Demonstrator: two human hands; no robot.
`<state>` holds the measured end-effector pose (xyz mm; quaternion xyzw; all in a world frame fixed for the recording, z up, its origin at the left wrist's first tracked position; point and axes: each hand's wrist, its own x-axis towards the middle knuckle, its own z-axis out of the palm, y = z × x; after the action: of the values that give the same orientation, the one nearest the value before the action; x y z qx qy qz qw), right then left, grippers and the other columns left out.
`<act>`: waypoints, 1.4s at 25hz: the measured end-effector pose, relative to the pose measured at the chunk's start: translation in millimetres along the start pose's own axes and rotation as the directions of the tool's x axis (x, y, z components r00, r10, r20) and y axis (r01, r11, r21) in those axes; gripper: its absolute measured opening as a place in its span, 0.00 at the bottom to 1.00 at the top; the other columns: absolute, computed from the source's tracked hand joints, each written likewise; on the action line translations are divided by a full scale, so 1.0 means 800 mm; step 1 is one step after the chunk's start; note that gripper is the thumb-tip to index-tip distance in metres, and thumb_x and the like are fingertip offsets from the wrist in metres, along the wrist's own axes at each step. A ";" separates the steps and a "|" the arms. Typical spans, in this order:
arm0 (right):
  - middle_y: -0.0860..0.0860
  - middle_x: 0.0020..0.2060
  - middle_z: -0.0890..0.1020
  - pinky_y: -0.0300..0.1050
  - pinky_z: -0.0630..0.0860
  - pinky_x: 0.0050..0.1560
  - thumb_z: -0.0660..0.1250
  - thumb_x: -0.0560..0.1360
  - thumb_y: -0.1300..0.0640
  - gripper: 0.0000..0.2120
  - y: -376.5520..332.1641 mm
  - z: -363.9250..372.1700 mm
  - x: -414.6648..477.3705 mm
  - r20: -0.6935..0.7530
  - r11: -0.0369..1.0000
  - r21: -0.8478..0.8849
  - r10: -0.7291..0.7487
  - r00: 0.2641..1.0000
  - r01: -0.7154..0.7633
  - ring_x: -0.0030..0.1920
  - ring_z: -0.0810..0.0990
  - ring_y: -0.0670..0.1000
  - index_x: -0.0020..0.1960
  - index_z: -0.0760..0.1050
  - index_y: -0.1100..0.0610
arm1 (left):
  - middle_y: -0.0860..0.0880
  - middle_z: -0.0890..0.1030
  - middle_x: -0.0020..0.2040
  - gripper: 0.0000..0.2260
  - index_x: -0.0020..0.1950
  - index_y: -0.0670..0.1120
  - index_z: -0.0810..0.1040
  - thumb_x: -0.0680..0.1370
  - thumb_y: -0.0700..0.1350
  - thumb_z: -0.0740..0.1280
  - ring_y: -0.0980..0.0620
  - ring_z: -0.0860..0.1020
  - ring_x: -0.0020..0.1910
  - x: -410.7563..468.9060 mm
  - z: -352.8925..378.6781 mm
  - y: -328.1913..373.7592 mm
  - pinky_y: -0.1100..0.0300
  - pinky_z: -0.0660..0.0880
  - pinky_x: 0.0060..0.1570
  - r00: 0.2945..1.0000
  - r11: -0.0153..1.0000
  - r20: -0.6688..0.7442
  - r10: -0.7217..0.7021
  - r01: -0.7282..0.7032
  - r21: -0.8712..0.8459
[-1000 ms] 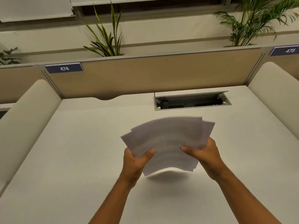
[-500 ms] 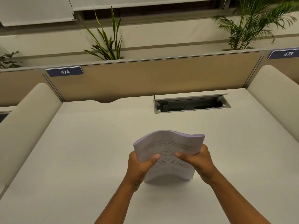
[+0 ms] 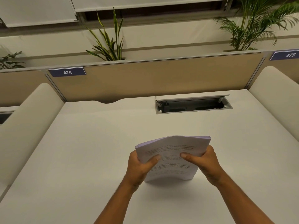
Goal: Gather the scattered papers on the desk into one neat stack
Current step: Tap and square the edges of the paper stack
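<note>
Fingers (image 3: 154, 159) of left hand (image 3: 139, 168) and right hand (image 3: 205, 164) grip papers (image 3: 171, 152) | stack upright, bottom edge on counter (image 3: 80, 151) | gathered, no loose sheets visible | left: square edges, lay flat

The stack of papers (image 3: 173, 156) stands on edge on the desk (image 3: 80, 159), held between the left hand (image 3: 140, 167) and the right hand (image 3: 204, 163). Beyond the grip, slightly to its right, a cable box (image 3: 193, 105) sits sunk in the desk. Behind that runs the partition (image 3: 153, 78), with plants (image 3: 107, 44) beyond it.
</note>
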<state>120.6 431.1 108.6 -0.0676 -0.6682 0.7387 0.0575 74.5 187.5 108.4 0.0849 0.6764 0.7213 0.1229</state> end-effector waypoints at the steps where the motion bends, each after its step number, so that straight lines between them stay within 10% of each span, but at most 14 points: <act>1: 0.54 0.51 0.90 0.49 0.85 0.50 0.81 0.66 0.60 0.18 0.003 0.002 -0.001 -0.007 1.000 -0.003 0.008 1.000 -0.009 0.52 0.88 0.57 0.54 0.88 0.49 | 0.49 0.90 0.55 0.16 0.57 0.59 0.88 0.72 0.44 0.78 0.48 0.87 0.56 -0.002 0.004 -0.002 0.57 0.85 0.49 1.000 1.000 -0.006 -0.015 0.015 0.006; 14: 0.50 0.52 0.88 0.47 0.86 0.46 0.82 0.64 0.54 0.23 -0.027 0.010 0.000 -0.044 0.993 -0.034 -0.114 0.993 0.113 0.53 0.86 0.54 0.59 0.84 0.51 | 0.52 0.90 0.50 0.13 0.54 0.56 0.88 0.71 0.45 0.78 0.49 0.88 0.49 0.009 -0.005 0.014 0.60 0.84 0.44 0.995 0.999 -0.087 0.043 -0.041 0.032; 25: 0.53 0.50 0.90 0.43 0.84 0.46 0.80 0.69 0.67 0.18 -0.001 0.015 -0.001 -0.014 0.999 -0.018 0.038 0.999 -0.039 0.52 0.88 0.58 0.55 0.87 0.51 | 0.50 0.90 0.54 0.15 0.57 0.59 0.87 0.73 0.43 0.79 0.48 0.87 0.55 0.002 0.001 -0.010 0.57 0.85 0.47 0.996 0.998 -0.060 -0.066 0.067 0.020; 35: 0.50 0.50 0.88 0.43 0.83 0.42 0.80 0.62 0.48 0.27 -0.057 0.008 -0.001 -0.014 0.987 -0.061 -0.152 0.988 0.151 0.49 0.87 0.52 0.61 0.83 0.50 | 0.53 0.90 0.51 0.14 0.56 0.55 0.87 0.73 0.44 0.78 0.49 0.87 0.50 0.009 -0.012 -0.001 0.62 0.84 0.43 0.999 0.997 -0.053 -0.012 0.016 0.077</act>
<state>120.3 428.8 154.8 -0.0250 -0.6925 0.7114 0.1174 64.7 180.6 106.4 0.0658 0.7072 0.6958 0.1066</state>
